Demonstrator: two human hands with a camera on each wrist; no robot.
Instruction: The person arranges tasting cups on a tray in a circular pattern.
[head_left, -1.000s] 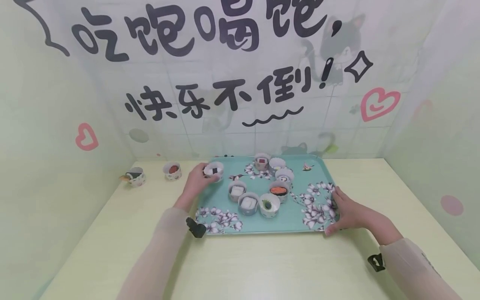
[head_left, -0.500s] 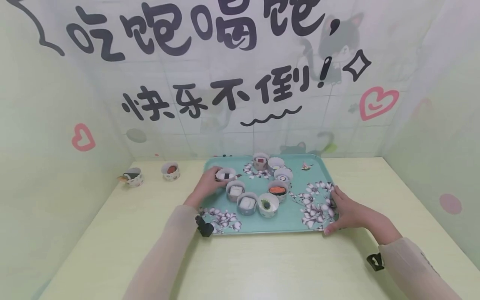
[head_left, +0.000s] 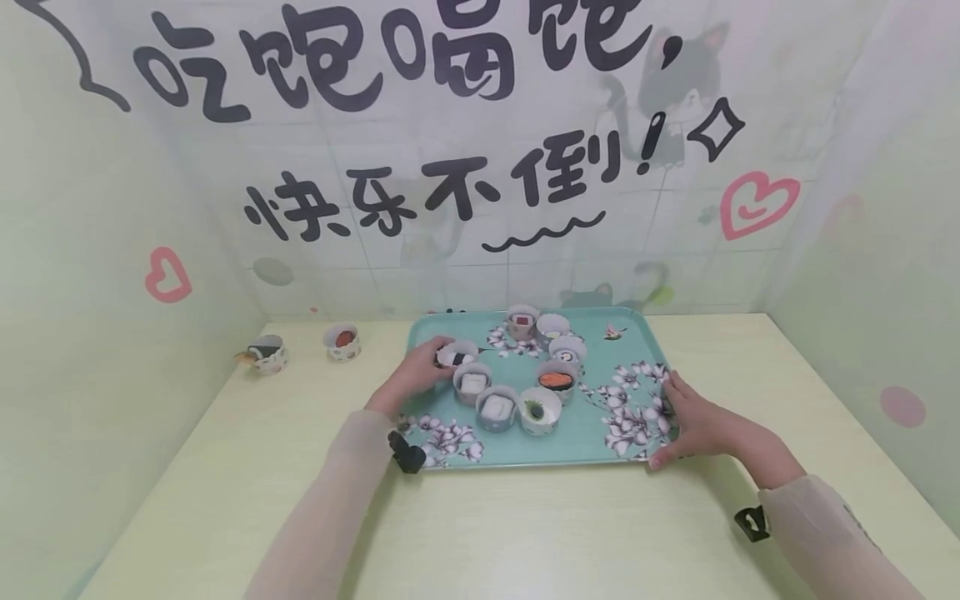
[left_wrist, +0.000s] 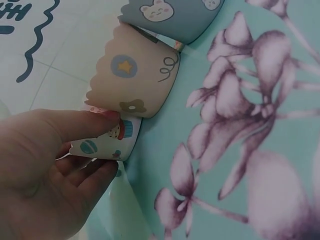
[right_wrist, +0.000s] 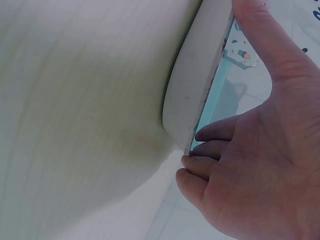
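At the left part of the teal floral tray (head_left: 510, 457), my left hand (head_left: 414, 377) holds a small paper cup (head_left: 462, 348) between thumb and fingers. Inside is white sushi with a dark strip. In the left wrist view this cup (left_wrist: 129, 145), printed with cupcakes, stands against a beige cup (left_wrist: 140, 70) on the tray. My right hand (head_left: 701, 421) grips the tray's front right corner, thumb at the front edge and fingers at the side; the right wrist view shows its bent fingers (right_wrist: 212, 150) against the rim.
Several more sushi cups form a curved group on the tray, among them one with orange topping (head_left: 556, 382) and one with green (head_left: 537, 412). Two cups stand on the table left of the tray: one with red filling (head_left: 343, 342), one with a dark piece (head_left: 268, 354). Walls enclose the table.
My left hand has carried its cup rightward from the tray's left edge to beside the nearest white-filled cup, then shifted slightly further right. The right hand has stayed at the tray corner.
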